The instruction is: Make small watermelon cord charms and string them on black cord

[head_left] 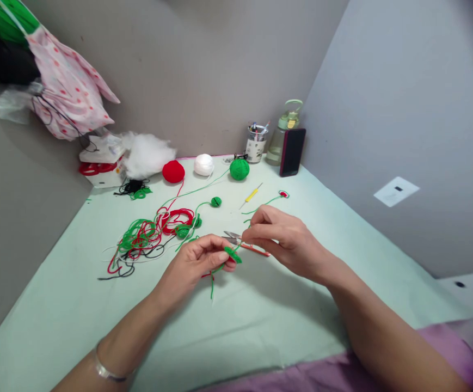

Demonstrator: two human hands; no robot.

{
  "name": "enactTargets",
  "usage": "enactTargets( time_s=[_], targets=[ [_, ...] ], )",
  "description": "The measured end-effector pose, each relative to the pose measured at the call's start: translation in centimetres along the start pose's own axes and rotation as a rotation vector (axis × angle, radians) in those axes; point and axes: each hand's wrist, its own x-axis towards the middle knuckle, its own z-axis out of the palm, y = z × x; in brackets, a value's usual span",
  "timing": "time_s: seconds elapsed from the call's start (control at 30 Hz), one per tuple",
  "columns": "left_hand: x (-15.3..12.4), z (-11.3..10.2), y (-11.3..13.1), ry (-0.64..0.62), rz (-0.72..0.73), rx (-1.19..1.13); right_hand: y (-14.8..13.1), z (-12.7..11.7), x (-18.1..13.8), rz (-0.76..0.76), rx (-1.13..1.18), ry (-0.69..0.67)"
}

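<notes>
My left hand [197, 262] pinches a small green crocheted piece [233, 254] between thumb and fingers, a green yarn tail [212, 283] hanging below it. My right hand [285, 239] is closed in a pinch just right of the piece, holding a thin green strand that runs from it. Small thread snips [244, 243] with an orange handle lie under the right hand's fingers; whether the hand grips them I cannot tell. Both hands hover over the pale green table cover [236, 326].
A tangle of red, green and black yarn [146, 239] lies left of the hands. Red [173, 171], white [203, 164] and green [239, 169] yarn balls, a cup of tools [256, 144], a bottle [282, 136] and a phone [292, 152] stand at the back. A yellow-handled hook [251, 195] lies mid-table.
</notes>
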Motion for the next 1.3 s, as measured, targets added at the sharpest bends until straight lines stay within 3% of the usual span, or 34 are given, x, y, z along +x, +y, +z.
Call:
enactTargets(
  time_s=[0.27, 0.43, 1.3],
  targets=[
    [-0.31, -0.08, 0.49, -0.095, -0.032, -0.017, 0.24, -0.09, -0.15, 0.081, 0.344, -0.066],
    [-0.50, -0.11, 0.69, -0.121, -0.006, 0.026, 0.29, 0.03, -0.13, 0.109, 0.434, -0.091],
    [-0.42, 0.37, 0.66, -0.086, 0.013, 0.028, -0.01, -0.72, -0.02, 0.061, 0.214, -0.083]
  ],
)
